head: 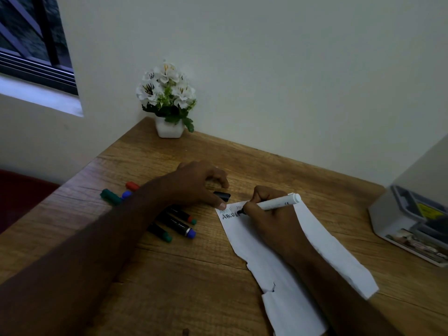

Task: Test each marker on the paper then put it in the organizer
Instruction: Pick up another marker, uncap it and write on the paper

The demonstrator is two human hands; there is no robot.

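Note:
My right hand (271,214) grips a white marker (278,203) and presses its black tip to the top of the torn white paper (322,258), where black letters are written. My left hand (201,183) rests with its thumb pinning the paper's top left corner. A black cap (222,195) lies on the table just under its fingers. Several markers (178,224) with red, green and blue ends lie left of the paper, partly hidden by my left forearm. Loose caps, red (132,185), green (111,196) and blue (126,194), sit further left. A grey organizer (409,224) stands at the right edge.
A white pot of white flowers (168,103) stands in the table's back corner against the wall. The wooden table (194,275) runs from the wall toward me. A window is at the upper left.

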